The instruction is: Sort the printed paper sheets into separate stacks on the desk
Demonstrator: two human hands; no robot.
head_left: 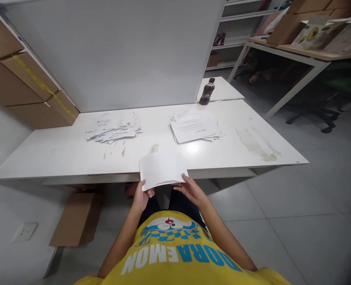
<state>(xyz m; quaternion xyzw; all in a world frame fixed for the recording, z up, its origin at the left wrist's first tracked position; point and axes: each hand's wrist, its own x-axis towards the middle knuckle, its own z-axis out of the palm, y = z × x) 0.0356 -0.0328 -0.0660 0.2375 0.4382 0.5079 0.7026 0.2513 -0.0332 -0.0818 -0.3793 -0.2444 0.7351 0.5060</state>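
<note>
White sheets of paper (163, 168) are held between both my hands at the table's front edge, bowed slightly upward in the middle. My left hand (142, 194) pinches their near left corner, thumb on top. At the near right corner, my right hand (192, 190) grips them with its thumb above and fingers below. Just beyond the sheets lies a small whitish object (155, 148), partly covered, whose kind I cannot make out. A loose paper stack (114, 126) rests at the left of the table, and a printed paper stack (195, 126) at the right.
On the white table (59, 152), a cola bottle (207, 92) stands at the back right beside a large whiteboard (119, 55). Cardboard boxes (29, 85) are piled at the left. Another cardboard box (76, 217) sits below, near the wall socket (25, 232).
</note>
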